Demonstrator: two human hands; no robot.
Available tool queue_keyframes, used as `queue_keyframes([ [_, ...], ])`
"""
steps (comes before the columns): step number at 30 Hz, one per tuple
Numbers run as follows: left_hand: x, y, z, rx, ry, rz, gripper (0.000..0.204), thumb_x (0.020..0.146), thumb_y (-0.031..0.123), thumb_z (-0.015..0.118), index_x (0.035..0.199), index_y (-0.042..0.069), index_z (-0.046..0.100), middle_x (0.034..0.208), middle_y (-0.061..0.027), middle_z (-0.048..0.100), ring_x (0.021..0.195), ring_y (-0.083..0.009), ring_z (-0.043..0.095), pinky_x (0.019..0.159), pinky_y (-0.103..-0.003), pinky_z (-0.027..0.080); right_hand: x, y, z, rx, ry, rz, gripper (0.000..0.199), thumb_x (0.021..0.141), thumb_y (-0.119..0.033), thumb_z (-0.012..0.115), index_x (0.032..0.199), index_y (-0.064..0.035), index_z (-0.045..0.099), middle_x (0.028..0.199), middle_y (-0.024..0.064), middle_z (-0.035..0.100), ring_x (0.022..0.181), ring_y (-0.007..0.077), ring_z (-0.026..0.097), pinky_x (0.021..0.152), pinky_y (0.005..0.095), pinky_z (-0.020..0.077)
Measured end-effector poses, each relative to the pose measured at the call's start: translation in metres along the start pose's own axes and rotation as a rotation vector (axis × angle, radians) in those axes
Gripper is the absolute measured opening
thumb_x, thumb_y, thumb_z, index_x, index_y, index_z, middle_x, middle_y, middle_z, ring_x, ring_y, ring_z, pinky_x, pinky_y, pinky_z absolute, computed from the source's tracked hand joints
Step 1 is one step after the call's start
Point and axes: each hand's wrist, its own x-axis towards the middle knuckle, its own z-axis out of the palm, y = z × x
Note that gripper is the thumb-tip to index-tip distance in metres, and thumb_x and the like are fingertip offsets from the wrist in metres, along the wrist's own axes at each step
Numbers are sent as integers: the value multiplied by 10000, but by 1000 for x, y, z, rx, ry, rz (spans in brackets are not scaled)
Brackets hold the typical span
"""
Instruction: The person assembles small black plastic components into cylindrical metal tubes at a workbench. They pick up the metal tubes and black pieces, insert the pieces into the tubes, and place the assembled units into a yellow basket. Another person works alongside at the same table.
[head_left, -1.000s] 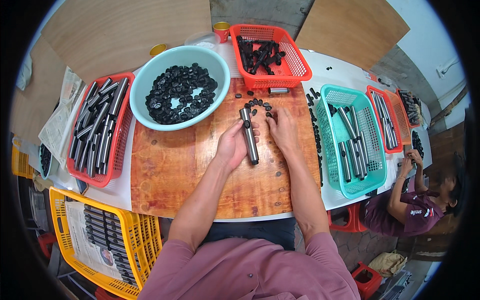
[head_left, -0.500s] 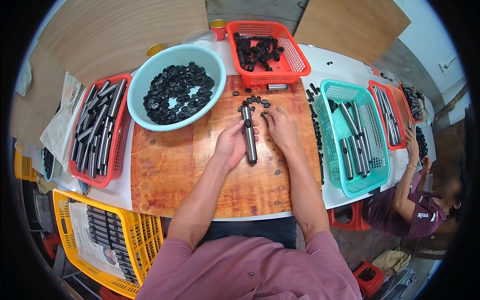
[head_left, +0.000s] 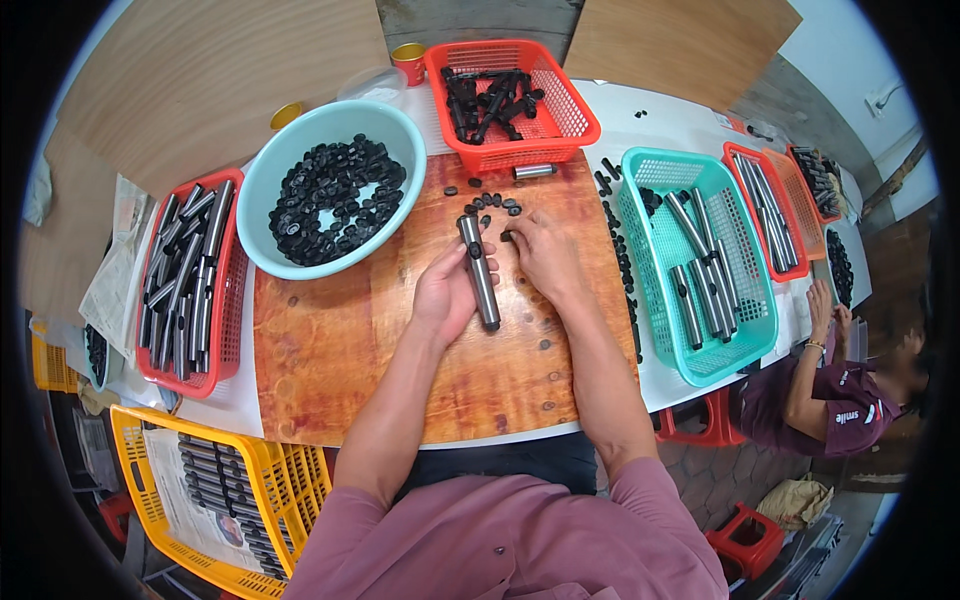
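Observation:
A silver metal tube [head_left: 484,290] with black ends and a black round piece on its side lies in my left hand [head_left: 446,296], whose fingers wrap round it from beneath. Its far end points away from me and a little to the left. Just to the right of it, my right hand [head_left: 547,262] pinches a small black cap [head_left: 507,236] between thumb and fingertips, apart from the tube. Beyond both hands, several loose black caps [head_left: 484,201] lie in a curved cluster on the brown wooden board [head_left: 350,370].
A light blue basin [head_left: 252,215] of black caps stands at left, near a red basket [head_left: 232,310] of tubes. Behind the board is a red basket [head_left: 510,155] of black parts. At right, a teal basket [head_left: 690,370] holds tubes; beyond, a co-worker's hand [head_left: 820,305] shows.
The tube in my left hand has tilted slightly, its far end leaning further left. My right hand keeps its pinch on the black cap. The whole view has shifted a little.

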Motion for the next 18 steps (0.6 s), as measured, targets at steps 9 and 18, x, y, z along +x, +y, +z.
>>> queue_keyframes([
  [9, 0, 1, 1, -47, 8, -1, 333, 1050, 172, 467, 1345, 24, 511, 1112, -157, 640, 939, -258, 637, 867, -411, 543, 2, -10, 0, 26, 111, 159, 205, 855, -154, 721, 1023, -45, 677, 1013, 144, 686, 886, 361, 689, 761, 466, 549],
  [18, -5, 3, 10, 18, 0, 28, 398, 1068, 254, 464, 1415, 61, 484, 1070, -123, 632, 896, -240, 633, 836, -399, 557, 4, -10, 12, 22, 57, 99, 249, 808, -125, 777, 997, -22, 652, 1019, 173, 669, 933, 372, 669, 801, 463, 533],
])
